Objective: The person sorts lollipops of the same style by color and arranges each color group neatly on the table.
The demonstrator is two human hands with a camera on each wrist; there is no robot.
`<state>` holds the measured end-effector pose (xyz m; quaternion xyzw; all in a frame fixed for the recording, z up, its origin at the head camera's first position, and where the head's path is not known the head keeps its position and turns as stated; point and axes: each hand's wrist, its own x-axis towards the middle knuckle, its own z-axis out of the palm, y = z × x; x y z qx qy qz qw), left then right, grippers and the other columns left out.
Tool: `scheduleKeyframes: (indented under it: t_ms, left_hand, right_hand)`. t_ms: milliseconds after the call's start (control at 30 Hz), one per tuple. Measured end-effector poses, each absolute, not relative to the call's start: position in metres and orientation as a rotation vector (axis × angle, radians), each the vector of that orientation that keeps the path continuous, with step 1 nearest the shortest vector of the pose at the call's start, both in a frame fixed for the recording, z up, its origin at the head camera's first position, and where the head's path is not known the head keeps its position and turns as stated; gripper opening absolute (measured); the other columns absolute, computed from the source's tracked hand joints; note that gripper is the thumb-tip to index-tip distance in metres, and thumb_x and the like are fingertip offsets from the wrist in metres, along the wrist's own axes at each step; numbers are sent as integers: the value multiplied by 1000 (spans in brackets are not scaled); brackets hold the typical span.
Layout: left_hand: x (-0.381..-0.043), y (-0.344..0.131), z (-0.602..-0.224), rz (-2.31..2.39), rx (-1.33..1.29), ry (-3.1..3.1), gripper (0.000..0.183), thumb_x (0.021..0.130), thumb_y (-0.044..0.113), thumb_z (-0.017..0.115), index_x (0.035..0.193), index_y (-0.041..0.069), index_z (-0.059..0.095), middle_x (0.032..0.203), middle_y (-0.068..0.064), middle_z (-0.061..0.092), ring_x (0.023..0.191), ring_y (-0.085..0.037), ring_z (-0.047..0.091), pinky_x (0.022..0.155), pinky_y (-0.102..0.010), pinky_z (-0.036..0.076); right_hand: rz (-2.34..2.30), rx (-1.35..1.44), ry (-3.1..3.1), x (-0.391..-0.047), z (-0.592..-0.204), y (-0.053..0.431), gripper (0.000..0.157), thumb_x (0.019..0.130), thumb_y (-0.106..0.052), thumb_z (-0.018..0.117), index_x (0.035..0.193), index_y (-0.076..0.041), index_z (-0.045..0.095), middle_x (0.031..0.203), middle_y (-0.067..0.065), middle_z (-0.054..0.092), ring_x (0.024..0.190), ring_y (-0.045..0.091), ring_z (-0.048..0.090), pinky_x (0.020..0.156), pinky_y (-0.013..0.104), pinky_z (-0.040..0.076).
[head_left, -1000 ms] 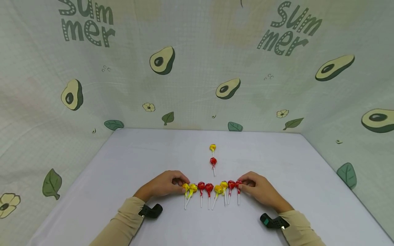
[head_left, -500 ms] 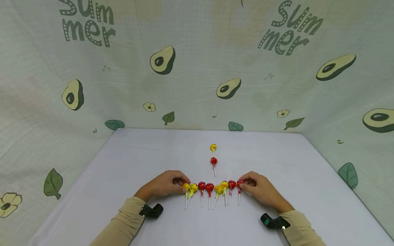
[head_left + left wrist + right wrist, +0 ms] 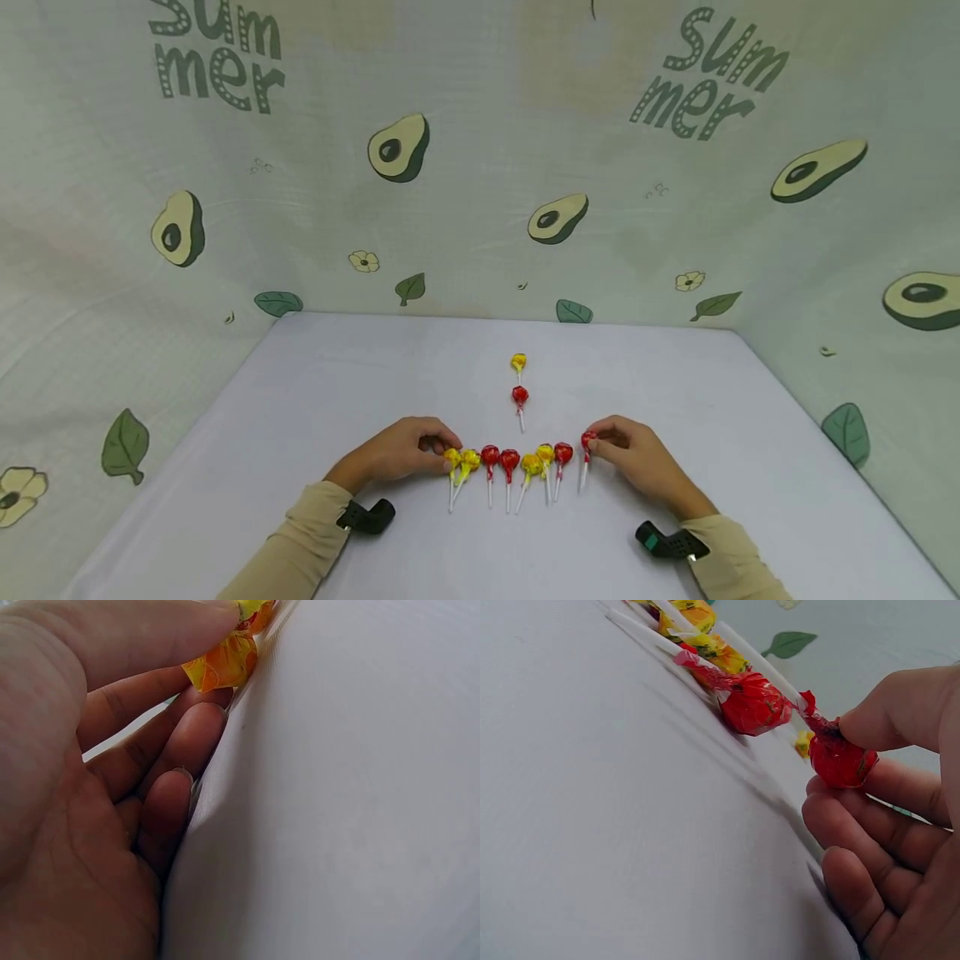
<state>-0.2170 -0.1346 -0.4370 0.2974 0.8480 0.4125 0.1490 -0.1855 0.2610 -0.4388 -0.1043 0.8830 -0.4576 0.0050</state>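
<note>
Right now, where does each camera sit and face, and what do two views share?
Head: worn on the head, facing forward and down at the table, lollipops and cloth; left hand, right hand and sleeves show.
Left wrist: on that wrist, facing a yellow lollipop; only the left hand shows.
Right wrist: on that wrist, facing a red lollipop; only the right hand, pinching it, shows.
Shared: head and right wrist both show that red lollipop.
</note>
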Motion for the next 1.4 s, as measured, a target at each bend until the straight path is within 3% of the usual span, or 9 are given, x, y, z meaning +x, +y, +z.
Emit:
scheduleKeyframes:
  t_ms: [233, 600, 967, 1400]
  left_hand:
    - [-219, -138, -436, 1157, 840, 2472, 21, 89, 29, 78, 110, 25, 73, 100, 13, 64, 94, -14, 56, 81, -30, 46]
    - [-217, -140, -439, 1200, 859, 2437, 22, 90, 26, 77, 110, 22, 73, 103, 11, 64, 96, -15, 57, 85, -30, 45]
    - [-217, -135, -440, 1180, 870, 2440, 21, 91, 28, 76, 111, 24, 73, 102, 12, 64, 95, -13, 57, 85, -31, 45]
    - [-217, -135, -439, 1176, 877, 2450, 23, 91, 27, 76, 113, 22, 73, 103, 13, 64, 94, -12, 56, 84, -30, 46]
  right_hand:
    - [-1609, -235, 2650, -197, -433, 259, 28, 98, -21, 66, 119, -4, 64, 109, 9, 70, 93, 22, 66, 74, 33, 56]
    - [-1704, -244, 2566, -220, -407, 243, 37, 100, -23, 64, 127, 1, 60, 114, 16, 68, 98, 26, 65, 80, 33, 54]
    - [-1670, -347, 2557, -239, -399, 232, 35, 99, -16, 60, 128, 4, 60, 113, 12, 67, 99, 28, 60, 80, 36, 54]
    - [-1515, -390, 2477, -257, -397, 232, 35, 99, -18, 61, 127, 2, 62, 113, 10, 67, 97, 27, 62, 84, 37, 53]
